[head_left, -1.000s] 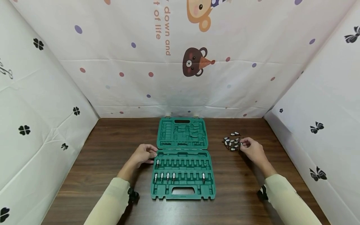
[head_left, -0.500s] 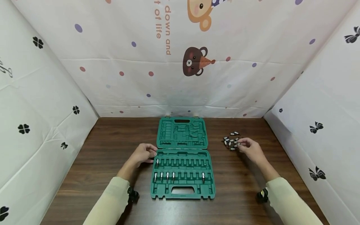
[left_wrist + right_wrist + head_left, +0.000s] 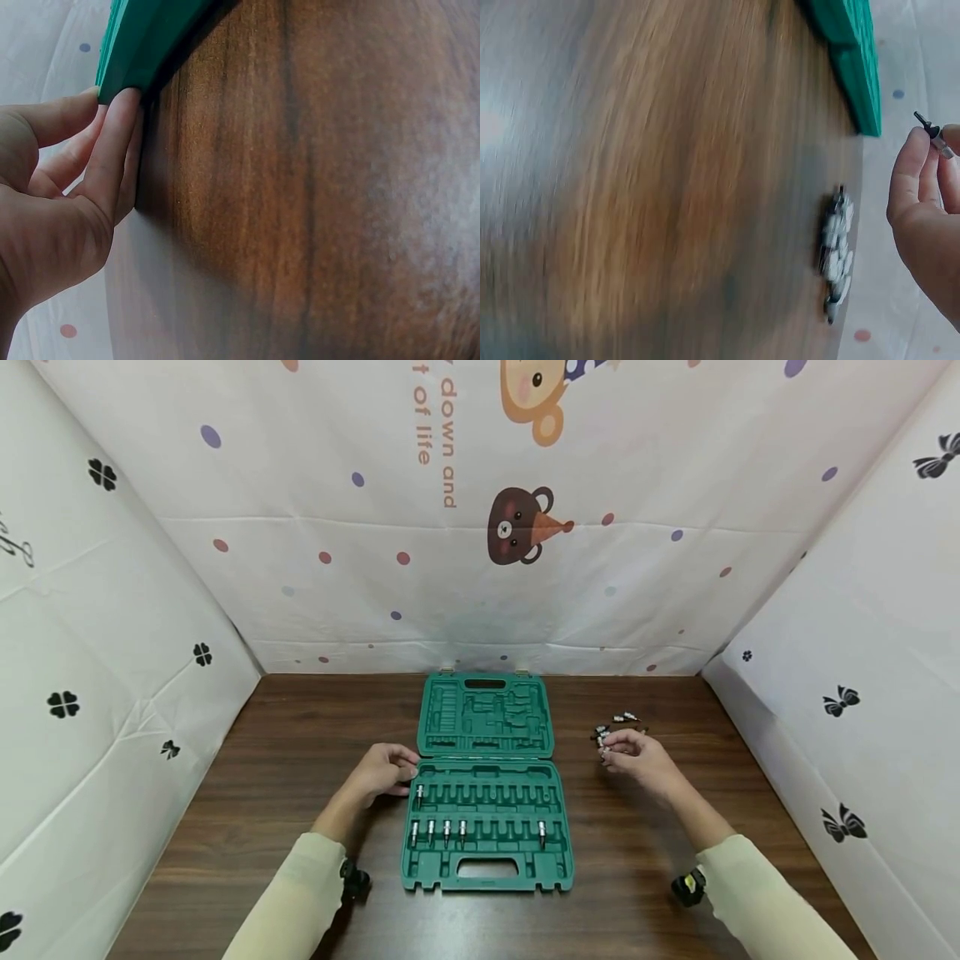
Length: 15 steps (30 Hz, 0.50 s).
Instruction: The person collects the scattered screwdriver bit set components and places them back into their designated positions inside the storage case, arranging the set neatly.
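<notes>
A green plastic socket case point(image 3: 487, 852) lies spread flat on the table, its lid folded back. Several silver bit sockets sit in its moulded slots, such as one bit socket point(image 3: 542, 833) toward the right of the lower row. My left hand point(image 3: 382, 770) pinches the case's left edge between thumb and fingers, as the left wrist view confirms. Between the thumb and fingertips of my right hand point(image 3: 643, 766) is a bit socket point(image 3: 940, 142) with a dark tip, held off the table. Behind that hand, a pile of loose bit sockets point(image 3: 836, 251) is partly hidden in the head view.
The brown wooden table point(image 3: 300, 893) runs back to a white printed cloth point(image 3: 315, 602), with cloth walls on both sides. The lid point(image 3: 486, 718) lies toward the back wall. One loose bit socket point(image 3: 626, 717) rests just behind the pile.
My right hand has taken a bit socket at the right of the pile and moved left with it, passing in front of the pile. My left hand and the case have stayed put.
</notes>
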### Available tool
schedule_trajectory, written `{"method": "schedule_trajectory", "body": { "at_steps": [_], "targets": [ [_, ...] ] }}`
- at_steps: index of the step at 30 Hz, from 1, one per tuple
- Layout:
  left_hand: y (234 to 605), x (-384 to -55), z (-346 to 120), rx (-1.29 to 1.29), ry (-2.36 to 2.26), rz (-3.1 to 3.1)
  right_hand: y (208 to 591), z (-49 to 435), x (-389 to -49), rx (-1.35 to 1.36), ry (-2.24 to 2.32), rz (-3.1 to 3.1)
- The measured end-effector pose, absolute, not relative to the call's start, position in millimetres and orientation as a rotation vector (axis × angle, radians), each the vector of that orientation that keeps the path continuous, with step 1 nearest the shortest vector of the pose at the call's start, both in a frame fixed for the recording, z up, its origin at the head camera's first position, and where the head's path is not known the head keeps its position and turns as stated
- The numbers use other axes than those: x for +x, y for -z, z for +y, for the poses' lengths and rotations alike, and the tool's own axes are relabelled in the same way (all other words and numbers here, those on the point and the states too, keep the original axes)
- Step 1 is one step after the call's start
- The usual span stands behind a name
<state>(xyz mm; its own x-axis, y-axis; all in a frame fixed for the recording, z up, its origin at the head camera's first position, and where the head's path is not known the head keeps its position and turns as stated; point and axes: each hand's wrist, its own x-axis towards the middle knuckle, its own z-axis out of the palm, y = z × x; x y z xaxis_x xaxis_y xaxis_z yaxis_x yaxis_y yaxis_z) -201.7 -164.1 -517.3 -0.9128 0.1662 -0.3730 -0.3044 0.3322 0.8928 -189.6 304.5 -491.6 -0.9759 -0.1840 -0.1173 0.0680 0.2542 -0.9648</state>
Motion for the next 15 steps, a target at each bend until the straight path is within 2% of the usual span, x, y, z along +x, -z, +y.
{"method": "schedule_trajectory", "body": {
  "at_steps": [15],
  "targets": [
    [519.3, -202.7, -164.9, -0.11, -1.604, 2.204, 483.5, 262.9, -184.3, -0.247, 1.732, 2.148]
  ]
}}
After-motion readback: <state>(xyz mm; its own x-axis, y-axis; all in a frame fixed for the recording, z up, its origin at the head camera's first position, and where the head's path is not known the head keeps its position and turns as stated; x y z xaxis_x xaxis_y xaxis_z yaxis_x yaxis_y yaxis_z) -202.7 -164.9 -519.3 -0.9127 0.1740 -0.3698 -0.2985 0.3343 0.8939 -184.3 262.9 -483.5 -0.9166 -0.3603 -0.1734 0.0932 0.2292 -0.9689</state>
